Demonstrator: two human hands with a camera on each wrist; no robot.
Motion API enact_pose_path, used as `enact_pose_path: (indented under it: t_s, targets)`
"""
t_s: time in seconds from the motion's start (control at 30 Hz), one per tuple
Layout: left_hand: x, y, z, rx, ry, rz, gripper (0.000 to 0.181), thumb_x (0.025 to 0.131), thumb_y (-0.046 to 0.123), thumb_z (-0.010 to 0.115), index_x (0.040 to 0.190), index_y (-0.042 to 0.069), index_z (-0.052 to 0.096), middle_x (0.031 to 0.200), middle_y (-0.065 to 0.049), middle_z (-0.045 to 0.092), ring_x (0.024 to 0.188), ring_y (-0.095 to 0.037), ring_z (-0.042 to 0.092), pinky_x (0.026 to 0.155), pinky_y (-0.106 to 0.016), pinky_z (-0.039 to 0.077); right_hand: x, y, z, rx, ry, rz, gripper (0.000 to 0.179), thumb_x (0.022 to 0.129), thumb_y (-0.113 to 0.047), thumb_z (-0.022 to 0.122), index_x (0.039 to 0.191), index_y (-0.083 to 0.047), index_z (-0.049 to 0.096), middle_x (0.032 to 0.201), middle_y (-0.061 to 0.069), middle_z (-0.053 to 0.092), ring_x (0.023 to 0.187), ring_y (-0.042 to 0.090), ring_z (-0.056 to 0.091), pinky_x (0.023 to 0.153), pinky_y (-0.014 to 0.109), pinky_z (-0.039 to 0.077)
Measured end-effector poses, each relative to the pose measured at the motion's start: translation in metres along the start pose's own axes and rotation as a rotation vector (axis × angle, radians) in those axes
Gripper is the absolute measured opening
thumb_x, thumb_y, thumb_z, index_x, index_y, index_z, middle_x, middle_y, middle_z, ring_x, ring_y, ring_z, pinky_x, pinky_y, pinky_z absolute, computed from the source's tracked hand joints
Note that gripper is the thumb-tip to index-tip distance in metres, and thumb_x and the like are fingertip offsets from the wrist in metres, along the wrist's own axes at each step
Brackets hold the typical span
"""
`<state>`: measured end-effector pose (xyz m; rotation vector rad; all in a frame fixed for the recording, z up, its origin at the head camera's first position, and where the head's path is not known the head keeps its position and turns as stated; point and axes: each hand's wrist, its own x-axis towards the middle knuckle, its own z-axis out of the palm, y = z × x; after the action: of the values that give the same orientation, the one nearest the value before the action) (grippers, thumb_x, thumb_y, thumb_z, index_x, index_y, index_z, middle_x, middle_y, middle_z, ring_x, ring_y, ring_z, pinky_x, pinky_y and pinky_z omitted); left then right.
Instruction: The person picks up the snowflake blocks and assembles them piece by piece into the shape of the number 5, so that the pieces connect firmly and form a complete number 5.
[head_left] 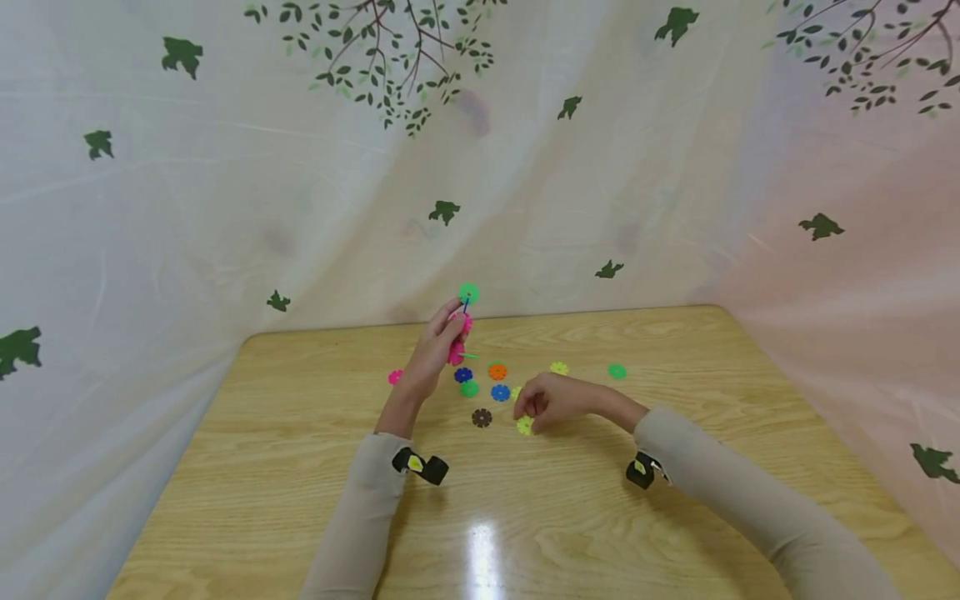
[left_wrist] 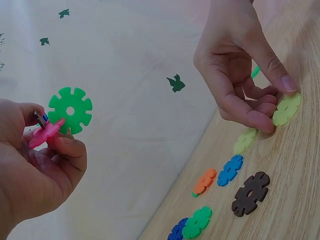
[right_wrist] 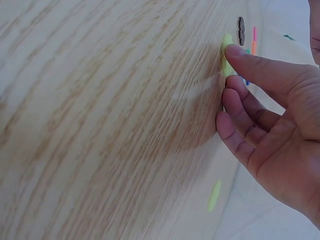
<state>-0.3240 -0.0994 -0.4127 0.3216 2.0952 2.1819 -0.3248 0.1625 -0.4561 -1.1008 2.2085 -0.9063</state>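
Observation:
My left hand (head_left: 435,354), raised over the far part of the table, grips several joined notched discs. A pink disc (left_wrist: 46,134) shows between its thumb and fingers, and a green disc (left_wrist: 70,110) stands out past the fingertips. A dark blue disc seen edge-on links those two, while another pink disc (head_left: 456,353) and a thin green edge hang lower. My right hand (head_left: 553,398) is down at the tabletop. Its thumb and index finger pinch a yellow notched disc (left_wrist: 287,109) from opposite edges, and the other fingers curl beneath the palm.
Between the hands lie a brown disc (head_left: 482,418), a light blue disc (head_left: 500,392), an orange disc (head_left: 497,372), a dark blue disc (head_left: 463,375) and a green disc (head_left: 469,388). More yellow discs lie near the right hand. Another green disc (head_left: 617,371) is farther right. A printed curtain (head_left: 525,167) backs the table.

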Motion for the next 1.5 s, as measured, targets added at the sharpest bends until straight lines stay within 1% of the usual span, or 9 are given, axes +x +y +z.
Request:
enact_pose_path:
  t_s: [0.2, 0.37, 0.7, 0.93, 1.1, 1.2, 1.27, 1.33, 1.5]
  targets:
    - [0.002, -0.002, -0.001, -0.01, -0.002, 0.006, 0.046, 0.111, 0.032, 0.042, 0.155, 0.019, 0.041, 0.09, 0.003, 0.05, 0.072, -0.008, 0.045, 0.064, -0.02, 0.041, 0.002, 0.001, 0.0, -0.007, -0.008, 0.002, 0.023, 0.083, 0.0, 0.082, 0.104, -0.002, 0.073, 0.09, 0.01, 0.065, 0.079, 0.008, 0.054, 0.069, 0.02, 0.049]
    - [0.002, -0.002, -0.002, -0.025, -0.003, 0.005, 0.046, 0.111, 0.029, 0.043, 0.155, 0.018, 0.04, 0.089, 0.003, 0.05, 0.07, -0.008, 0.044, 0.063, -0.02, 0.04, 0.004, -0.001, -0.001, -0.01, 0.003, 0.001, 0.02, 0.082, 0.001, 0.081, 0.098, -0.004, 0.069, 0.092, 0.008, 0.067, 0.079, 0.008, 0.057, 0.07, 0.021, 0.052]
    - [0.002, -0.002, -0.001, -0.023, -0.003, 0.011, 0.046, 0.111, 0.028, 0.041, 0.155, 0.017, 0.039, 0.09, 0.003, 0.05, 0.071, -0.007, 0.045, 0.062, -0.019, 0.041, 0.011, -0.003, -0.003, -0.017, 0.087, 0.01, 0.012, 0.087, 0.004, 0.074, 0.096, -0.002, 0.071, 0.089, 0.01, 0.071, 0.078, 0.009, 0.061, 0.073, 0.022, 0.054]
    - [0.002, -0.001, 0.0, -0.007, 0.001, 0.017, 0.044, 0.112, 0.028, 0.04, 0.154, 0.016, 0.039, 0.091, 0.003, 0.05, 0.074, -0.008, 0.046, 0.064, -0.019, 0.041, 0.016, -0.006, -0.013, -0.016, 0.189, 0.018, 0.016, 0.091, -0.002, 0.073, 0.107, -0.002, 0.075, 0.094, 0.007, 0.074, 0.082, 0.009, 0.063, 0.074, 0.023, 0.055]
    - [0.002, -0.002, 0.001, -0.003, 0.008, 0.018, 0.044, 0.111, 0.026, 0.04, 0.154, 0.016, 0.039, 0.092, 0.0, 0.05, 0.073, -0.007, 0.046, 0.063, -0.019, 0.041, 0.018, -0.012, -0.022, 0.066, 0.253, 0.017, 0.019, 0.094, -0.005, 0.071, 0.112, 0.001, 0.073, 0.1, 0.014, 0.075, 0.083, 0.014, 0.067, 0.075, 0.031, 0.059]
    - [0.001, -0.003, 0.001, 0.0, 0.009, 0.019, 0.044, 0.111, 0.025, 0.04, 0.154, 0.017, 0.039, 0.093, -0.001, 0.05, 0.073, -0.007, 0.047, 0.063, -0.019, 0.041, 0.018, -0.016, -0.025, 0.125, 0.302, 0.003, 0.021, 0.095, -0.005, 0.07, 0.114, 0.004, 0.071, 0.101, 0.018, 0.075, 0.083, 0.022, 0.069, 0.076, 0.043, 0.061]
    - [0.001, -0.003, 0.001, 0.001, 0.008, 0.021, 0.044, 0.111, 0.025, 0.04, 0.154, 0.017, 0.039, 0.093, -0.001, 0.05, 0.073, -0.008, 0.047, 0.063, -0.019, 0.041, 0.018, -0.019, -0.026, 0.162, 0.337, 0.004, 0.022, 0.095, -0.005, 0.07, 0.114, 0.004, 0.07, 0.101, 0.018, 0.074, 0.085, 0.028, 0.069, 0.078, 0.049, 0.06]
    - [0.0, -0.003, 0.001, 0.005, 0.011, 0.019, 0.044, 0.111, 0.026, 0.04, 0.154, 0.017, 0.039, 0.093, -0.002, 0.05, 0.073, -0.008, 0.047, 0.063, -0.019, 0.04, 0.018, -0.023, -0.028, 0.203, 0.369, 0.007, 0.021, 0.095, -0.006, 0.071, 0.114, 0.003, 0.07, 0.1, 0.016, 0.074, 0.085, 0.029, 0.069, 0.08, 0.052, 0.06]
    - [0.001, -0.004, 0.0, 0.008, 0.015, 0.01, 0.045, 0.111, 0.027, 0.04, 0.155, 0.018, 0.038, 0.094, -0.003, 0.051, 0.073, -0.009, 0.048, 0.063, -0.018, 0.041, 0.017, -0.031, -0.033, 0.299, 0.451, 0.01, 0.023, 0.095, -0.009, 0.072, 0.115, 0.0, 0.069, 0.099, 0.011, 0.073, 0.087, 0.02, 0.071, 0.078, 0.035, 0.061]
